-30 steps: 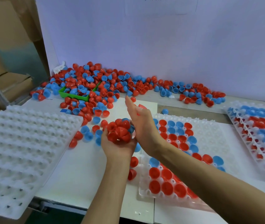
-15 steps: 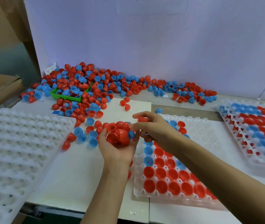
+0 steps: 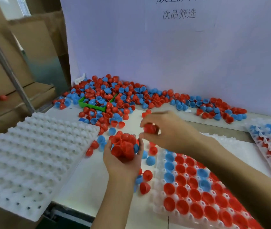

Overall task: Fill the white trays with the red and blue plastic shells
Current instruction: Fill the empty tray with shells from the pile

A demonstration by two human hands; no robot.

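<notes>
The left hand (image 3: 123, 160) cups a clump of red shells (image 3: 123, 146), fingers curled round it, just left of the part-filled tray (image 3: 162, 210). The right hand (image 3: 166, 131) pinches one red shell (image 3: 150, 128) in its fingertips, above the table (image 3: 75, 184) beyond that tray's far left corner.

To do this step well, I would turn the single shell open side up, as its neighbours sit, and press it into the nearest free cup in the tray's far rows, working row by row so no cup is skipped. The left hand should stay close to the tray as a feeder.

Trays in view: three. An empty tray (image 3: 32, 156) lies left of the working one, a filled tray (image 3: 270, 139) to its right. The loose pile (image 3: 131, 100) behind is too many to count; one green bin (image 3: 92, 104) sits in it.
</notes>
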